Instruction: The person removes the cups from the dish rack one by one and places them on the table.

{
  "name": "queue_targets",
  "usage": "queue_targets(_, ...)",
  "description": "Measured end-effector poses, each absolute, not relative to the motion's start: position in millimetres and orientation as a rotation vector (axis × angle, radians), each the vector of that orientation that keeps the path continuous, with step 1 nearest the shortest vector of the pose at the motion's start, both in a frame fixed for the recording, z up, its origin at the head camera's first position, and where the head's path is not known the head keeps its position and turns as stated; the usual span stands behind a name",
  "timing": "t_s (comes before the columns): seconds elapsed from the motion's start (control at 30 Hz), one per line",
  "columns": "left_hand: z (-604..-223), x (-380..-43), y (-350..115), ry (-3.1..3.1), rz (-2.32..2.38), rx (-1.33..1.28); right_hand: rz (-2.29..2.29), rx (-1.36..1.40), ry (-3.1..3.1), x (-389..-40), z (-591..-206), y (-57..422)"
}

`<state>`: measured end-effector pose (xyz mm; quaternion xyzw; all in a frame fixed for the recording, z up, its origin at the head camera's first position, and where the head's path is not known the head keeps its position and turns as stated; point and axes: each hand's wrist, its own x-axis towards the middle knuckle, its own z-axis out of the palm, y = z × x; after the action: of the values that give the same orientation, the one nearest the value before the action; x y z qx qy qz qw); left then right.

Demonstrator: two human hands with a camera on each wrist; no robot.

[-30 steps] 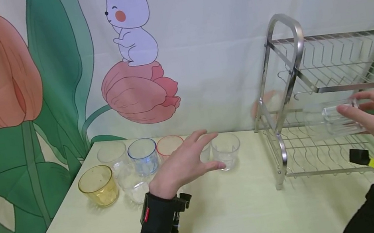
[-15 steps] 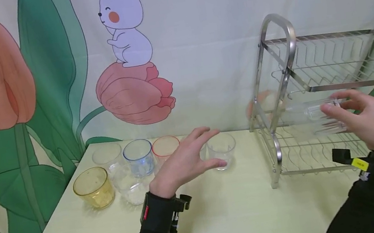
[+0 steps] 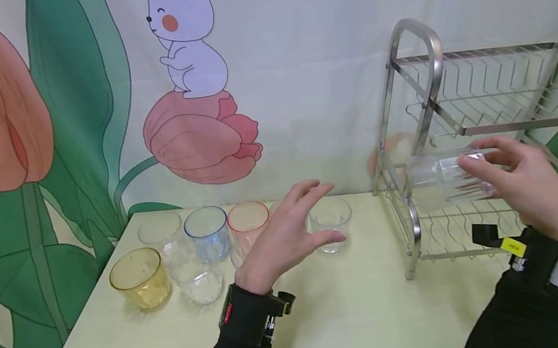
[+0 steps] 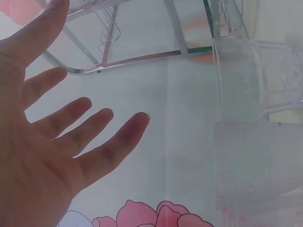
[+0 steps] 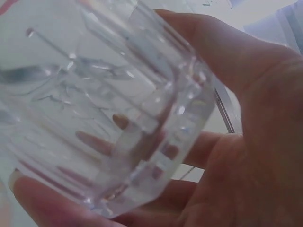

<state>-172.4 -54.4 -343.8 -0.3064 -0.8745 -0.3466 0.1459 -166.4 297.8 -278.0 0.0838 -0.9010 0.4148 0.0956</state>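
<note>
My right hand [image 3: 535,184] grips a clear drinking glass [image 3: 439,177] by its base end, thumb on one side and fingers on the other. The glass lies on its side in the air, mouth to the left, and overlaps the rack in the head view. Up close in the right wrist view, its thick faceted base [image 5: 156,156] faces the palm. My left hand [image 3: 288,236] is held over the table with thumb and fingers spread, nothing between them. Just past its fingertips stands another clear glass [image 3: 331,220], upright.
On the table's left stand a yellow glass [image 3: 140,282], a blue-rimmed glass [image 3: 207,239], a red-rimmed glass [image 3: 247,218] and several clear ones. A two-tier metal dish rack [image 3: 416,225] stands at the right. A printed cloth [image 3: 297,75] hangs behind the table.
My right hand has moved left with the clear glass, across the front of the rack. My left hand has shifted slightly right, still spread. The head view has turned a little.
</note>
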Motion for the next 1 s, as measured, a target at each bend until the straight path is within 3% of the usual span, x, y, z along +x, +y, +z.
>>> queue_targets(1.0,-337,-164,-38,-2.313,-1.293,-1.019,1.636,0.418,-2.582,-178,-290,240)
